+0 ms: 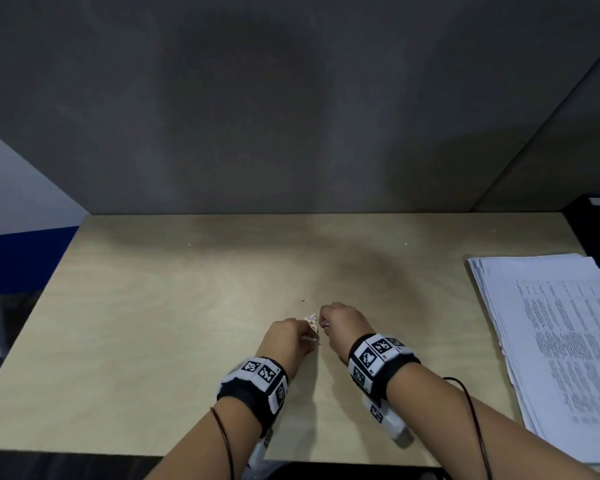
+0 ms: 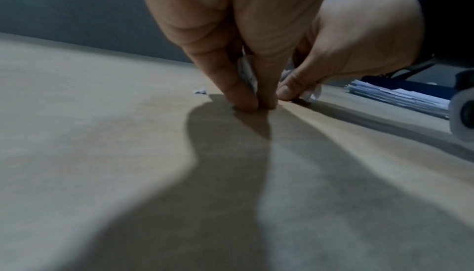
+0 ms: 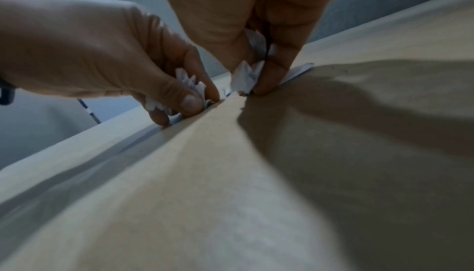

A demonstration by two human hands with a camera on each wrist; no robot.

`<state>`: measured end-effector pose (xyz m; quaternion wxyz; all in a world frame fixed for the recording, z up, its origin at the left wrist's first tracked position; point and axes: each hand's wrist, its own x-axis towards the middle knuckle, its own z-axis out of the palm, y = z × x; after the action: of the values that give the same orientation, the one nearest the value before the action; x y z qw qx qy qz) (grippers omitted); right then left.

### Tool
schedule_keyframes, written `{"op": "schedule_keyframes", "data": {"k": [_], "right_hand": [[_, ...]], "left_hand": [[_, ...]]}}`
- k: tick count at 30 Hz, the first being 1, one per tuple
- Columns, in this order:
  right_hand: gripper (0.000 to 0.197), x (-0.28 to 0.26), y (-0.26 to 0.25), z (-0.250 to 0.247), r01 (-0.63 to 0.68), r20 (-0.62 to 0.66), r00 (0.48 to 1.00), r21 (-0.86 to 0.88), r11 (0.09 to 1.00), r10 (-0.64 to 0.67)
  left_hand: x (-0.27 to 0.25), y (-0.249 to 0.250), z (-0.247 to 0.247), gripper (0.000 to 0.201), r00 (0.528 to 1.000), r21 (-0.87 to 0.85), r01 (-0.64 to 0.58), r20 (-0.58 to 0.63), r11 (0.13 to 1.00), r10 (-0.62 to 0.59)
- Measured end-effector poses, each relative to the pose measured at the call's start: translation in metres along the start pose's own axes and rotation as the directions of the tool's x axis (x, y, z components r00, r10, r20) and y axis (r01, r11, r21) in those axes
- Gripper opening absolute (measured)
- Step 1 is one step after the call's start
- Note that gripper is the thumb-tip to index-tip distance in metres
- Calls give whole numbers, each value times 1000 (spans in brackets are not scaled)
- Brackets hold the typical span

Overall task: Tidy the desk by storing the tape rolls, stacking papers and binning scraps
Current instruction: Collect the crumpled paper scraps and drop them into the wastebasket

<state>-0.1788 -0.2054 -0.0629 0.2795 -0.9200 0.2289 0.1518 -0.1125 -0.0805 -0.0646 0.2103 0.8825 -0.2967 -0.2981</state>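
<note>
Both hands work close together at the middle of the wooden desk [image 1: 153, 323]. My left hand [image 1: 286, 332] has its fingertips down on the desk and pinches crumpled white paper scraps [image 2: 247, 72] between thumb and fingers. My right hand [image 1: 340, 322], just to its right, pinches another bunch of white scraps [image 3: 246, 76], fingertips also on the desk. A flat paper piece [image 3: 298, 71] lies beside the right fingers. One tiny scrap [image 2: 200, 92] lies loose on the desk beyond the left hand. No tape rolls are in view.
A stack of printed papers [image 1: 551, 334] lies at the desk's right edge. A grey partition [image 1: 291, 116] stands behind the desk. Bare desk surface stretches left of the hands. Each wrist wears a band with a camera.
</note>
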Motion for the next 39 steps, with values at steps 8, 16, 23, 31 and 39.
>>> {"op": "schedule_keyframes", "data": {"k": [8,16,23,31,39], "right_hand": [[42,-2,1,-1,5,9,1000,128,992,-6],[34,19,-17,7,-1,8,1000,54,999,1],[23,15,-20,15,76,-26,997,-8,997,-76],[32,20,-34,14,96,-9,995,-131,987,-98],[36,-8,-13,3,-25,59,998,31,999,23]], "left_hand": [[-7,-3,6,16,998,159,-38,-35,987,44],[-1,-19,-18,18,992,82,53,-115,995,-44],[2,-29,-20,16,985,17,103,-143,994,-100],[10,-27,-20,15,987,-22,83,-139,996,-85],[11,-17,-18,12,988,-46,101,-111,994,-106]]}}
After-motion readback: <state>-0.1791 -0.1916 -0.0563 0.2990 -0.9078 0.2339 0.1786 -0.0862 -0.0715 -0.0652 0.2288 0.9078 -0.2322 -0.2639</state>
